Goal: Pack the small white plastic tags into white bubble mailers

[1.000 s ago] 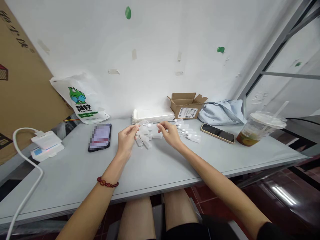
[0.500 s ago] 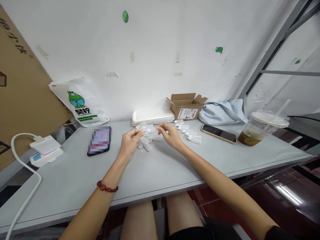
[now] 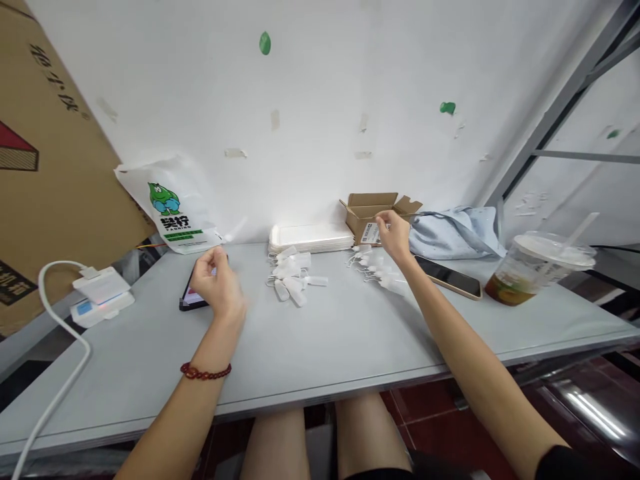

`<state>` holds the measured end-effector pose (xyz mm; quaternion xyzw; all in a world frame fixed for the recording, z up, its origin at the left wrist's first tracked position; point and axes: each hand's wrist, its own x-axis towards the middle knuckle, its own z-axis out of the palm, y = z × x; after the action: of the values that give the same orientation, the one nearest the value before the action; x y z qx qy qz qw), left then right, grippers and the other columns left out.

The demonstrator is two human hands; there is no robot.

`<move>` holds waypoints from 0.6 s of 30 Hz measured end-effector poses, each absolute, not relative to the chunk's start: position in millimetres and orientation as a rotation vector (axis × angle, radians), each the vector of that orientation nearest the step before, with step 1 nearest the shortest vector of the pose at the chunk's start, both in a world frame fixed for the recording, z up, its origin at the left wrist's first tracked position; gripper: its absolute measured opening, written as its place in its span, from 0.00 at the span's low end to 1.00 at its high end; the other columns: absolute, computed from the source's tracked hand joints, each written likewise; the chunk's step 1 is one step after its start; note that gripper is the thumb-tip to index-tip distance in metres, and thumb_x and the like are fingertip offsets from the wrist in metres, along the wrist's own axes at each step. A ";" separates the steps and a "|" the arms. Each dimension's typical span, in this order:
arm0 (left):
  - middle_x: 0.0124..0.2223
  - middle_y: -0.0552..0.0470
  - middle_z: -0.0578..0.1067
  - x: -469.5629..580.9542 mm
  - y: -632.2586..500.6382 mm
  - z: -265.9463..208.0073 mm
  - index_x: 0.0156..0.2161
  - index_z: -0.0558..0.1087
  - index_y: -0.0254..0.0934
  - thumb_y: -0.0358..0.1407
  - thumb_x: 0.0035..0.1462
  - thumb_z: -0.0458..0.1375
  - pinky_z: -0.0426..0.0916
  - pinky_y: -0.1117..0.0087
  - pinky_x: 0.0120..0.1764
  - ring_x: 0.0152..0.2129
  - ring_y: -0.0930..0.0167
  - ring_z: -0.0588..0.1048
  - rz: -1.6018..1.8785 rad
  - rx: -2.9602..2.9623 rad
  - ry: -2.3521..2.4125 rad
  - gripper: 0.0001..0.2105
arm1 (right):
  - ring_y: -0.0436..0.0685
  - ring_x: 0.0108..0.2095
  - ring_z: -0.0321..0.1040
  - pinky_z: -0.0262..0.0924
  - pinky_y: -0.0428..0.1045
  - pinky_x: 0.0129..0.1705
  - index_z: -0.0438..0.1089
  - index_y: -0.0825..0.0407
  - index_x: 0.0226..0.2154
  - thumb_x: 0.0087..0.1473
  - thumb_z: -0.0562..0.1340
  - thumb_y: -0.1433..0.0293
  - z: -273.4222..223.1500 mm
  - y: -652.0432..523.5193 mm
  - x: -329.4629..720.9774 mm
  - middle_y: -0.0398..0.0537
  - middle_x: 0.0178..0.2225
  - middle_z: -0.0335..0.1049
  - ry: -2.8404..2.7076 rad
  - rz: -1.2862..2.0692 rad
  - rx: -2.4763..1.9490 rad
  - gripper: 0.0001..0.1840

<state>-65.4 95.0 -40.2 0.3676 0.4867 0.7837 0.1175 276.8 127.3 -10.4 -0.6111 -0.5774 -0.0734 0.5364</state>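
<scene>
My left hand is closed above a phone, its edge smeared by motion. Just past its fingertips shows a blurred small translucent plastic tube, which seems to hang from the pinch. My right hand is pinched in front of the open cardboard box; whatever its fingertips hold is too small to make out. Between the hands lies a pile of translucent plastic tubes with thin loops. A second group of tubes lies in a row beneath my right forearm.
A stack of white flat packs lies against the wall. Farther right are a pale blue cloth bag, another phone and a lidded drink cup. On the left stand a white printed bag and a white charger with cable.
Both hands have left the tube pile and moved apart. My left went left over the phone, my right went right and up to the cardboard box. The view has shifted slightly.
</scene>
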 end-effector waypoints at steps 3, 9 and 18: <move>0.32 0.52 0.74 -55.3 91.7 -43.4 0.32 0.74 0.34 0.38 0.50 0.58 0.65 0.67 0.42 0.33 0.70 0.71 2.220 1.168 1.476 0.09 | 0.59 0.34 0.70 0.59 0.50 0.39 0.70 0.53 0.31 0.51 0.56 0.73 -9.9 129.1 281.6 0.50 0.31 0.75 -1.553 -0.203 -1.614 0.07; 0.30 0.52 0.76 -47.7 91.4 -52.7 0.30 0.75 0.35 0.39 0.49 0.58 0.65 0.66 0.42 0.32 0.68 0.71 1.981 1.307 1.539 0.09 | 0.61 0.43 0.71 0.59 0.51 0.46 0.73 0.55 0.39 0.58 0.52 0.71 -21.6 119.9 270.2 0.56 0.41 0.76 -1.849 -0.243 -1.880 0.15; 0.36 0.46 0.79 -35.9 113.6 -56.7 0.36 0.77 0.33 0.38 0.45 0.60 0.66 0.65 0.46 0.37 0.66 0.75 1.708 1.275 1.231 0.13 | 0.62 0.50 0.67 0.58 0.51 0.48 0.68 0.54 0.52 0.58 0.52 0.76 -33.5 134.5 271.7 0.59 0.52 0.69 -2.150 -0.076 -2.000 0.21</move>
<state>-35.9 113.6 -56.7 0.4882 0.4713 0.6543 0.3337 271.7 134.5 -33.5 -0.6774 -0.7280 -0.0259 0.1019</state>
